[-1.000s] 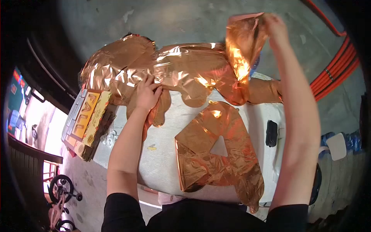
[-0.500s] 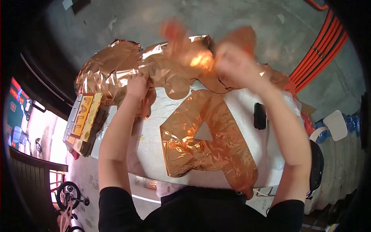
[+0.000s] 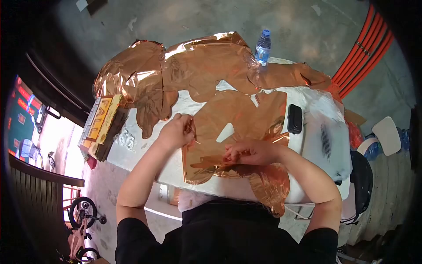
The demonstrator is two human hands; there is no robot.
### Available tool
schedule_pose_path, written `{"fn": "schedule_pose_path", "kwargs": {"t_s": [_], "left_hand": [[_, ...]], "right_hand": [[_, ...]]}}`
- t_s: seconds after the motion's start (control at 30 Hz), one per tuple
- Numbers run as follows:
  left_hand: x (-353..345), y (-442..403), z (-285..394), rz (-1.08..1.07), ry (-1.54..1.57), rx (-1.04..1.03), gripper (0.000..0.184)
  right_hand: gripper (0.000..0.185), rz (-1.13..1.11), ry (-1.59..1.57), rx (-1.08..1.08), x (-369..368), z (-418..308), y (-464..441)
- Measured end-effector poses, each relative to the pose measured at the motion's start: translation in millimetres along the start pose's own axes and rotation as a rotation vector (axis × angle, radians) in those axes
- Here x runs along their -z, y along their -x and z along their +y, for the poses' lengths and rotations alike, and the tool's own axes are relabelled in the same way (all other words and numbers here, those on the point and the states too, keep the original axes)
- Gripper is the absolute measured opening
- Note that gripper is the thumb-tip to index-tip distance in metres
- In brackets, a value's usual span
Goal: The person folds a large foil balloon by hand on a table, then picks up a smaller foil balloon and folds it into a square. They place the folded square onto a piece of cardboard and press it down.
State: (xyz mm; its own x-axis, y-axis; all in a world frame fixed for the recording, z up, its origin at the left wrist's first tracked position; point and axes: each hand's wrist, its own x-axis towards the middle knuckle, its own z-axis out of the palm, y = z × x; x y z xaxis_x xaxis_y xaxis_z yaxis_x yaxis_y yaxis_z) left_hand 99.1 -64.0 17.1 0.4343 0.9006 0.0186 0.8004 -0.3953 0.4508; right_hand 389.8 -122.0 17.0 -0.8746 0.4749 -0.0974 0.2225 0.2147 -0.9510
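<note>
Left hand [image 3: 176,132]: half-curled at your foil [image 3: 209,115], grip unclear.
Right hand [image 3: 248,152]: half-curled over it, grip unclear.
Bench [image 3: 129,156]: under your foil.

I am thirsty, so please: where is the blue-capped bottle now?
In the head view, the bottle stands right of centre, at the far edge of the table, beside the copper foil.

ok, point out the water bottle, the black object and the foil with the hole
Water bottle [image 3: 263,49], head view: on its body.
Black object [image 3: 295,119], head view: top face.
Foil with the hole [image 3: 247,124], head view: beside the hole.
</note>
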Motion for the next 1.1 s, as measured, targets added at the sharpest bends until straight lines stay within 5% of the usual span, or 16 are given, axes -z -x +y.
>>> {"fn": "schedule_pose_path", "kwargs": {"t_s": [0.07,0.2,0.37,0.53,0.6,0.7,0.73,0.77,0.8,0.87,0.97,1.1], "left_hand": [[-1.6,-0.7,-5.7,-0.034,0.067,0.022,0.054],[4.7,6.8,8.1,-0.065,0.178,0.054,0.044],[3.9,15.3,10.4,-0.086,0.256,-0.07,0.032],[-2.5,13.0,1.0,-0.069,0.438,0.002,0.041],[-1.7,9.7,1.2,-0.074,0.517,0.056,0.043],[0.9,8.3,-1.1,-0.194,0.827,0.345,0.034],[3.0,9.3,-6.2,-0.229,0.855,0.169,0.03],[4.2,9.0,-13.9,-0.262,0.876,-0.009,0.027],[-7.8,2.7,-39.5,-0.312,0.982,-0.011,0.02],[7.3,10.6,-36.1,-0.343,0.935,-0.044,0.02],[16.9,20.2,-37.5,-0.429,0.863,-0.192,0.014],[25.5,38.0,-30.5,-0.423,0.553,-0.169,0.037]], "right_hand": [[0.011,0.217,0.212,0.291,-11.8,-7.3,-2.2],[0.015,0.683,0.17,0.424,-42.3,-26.8,-5.9],[0.014,1.157,-0.044,0.325,-31.3,-24.7,7.7],[0.015,1.287,-0.333,0.386,40.2,-51.6,33.6],[0.014,1.304,-0.356,0.624,49.4,-68.3,28.9],[0.013,1.067,-0.318,0.571,30.4,-83.3,15.6],[0.017,0.981,-0.319,0.394,22.7,-77.6,14.3],[0.017,0.835,0.27,0.48,18.5,-72.2,8.8],[0.017,0.744,-0.414,0.33,0.7,-73.9,2.5],[0.017,0.453,-0.537,0.283,-16.7,-65.2,3.8],[0.015,0.249,-0.303,0.269,-32.7,-23.7,3.9],[0.014,0.083,-0.204,0.248,-53.6,-23.3,12.8]]}}
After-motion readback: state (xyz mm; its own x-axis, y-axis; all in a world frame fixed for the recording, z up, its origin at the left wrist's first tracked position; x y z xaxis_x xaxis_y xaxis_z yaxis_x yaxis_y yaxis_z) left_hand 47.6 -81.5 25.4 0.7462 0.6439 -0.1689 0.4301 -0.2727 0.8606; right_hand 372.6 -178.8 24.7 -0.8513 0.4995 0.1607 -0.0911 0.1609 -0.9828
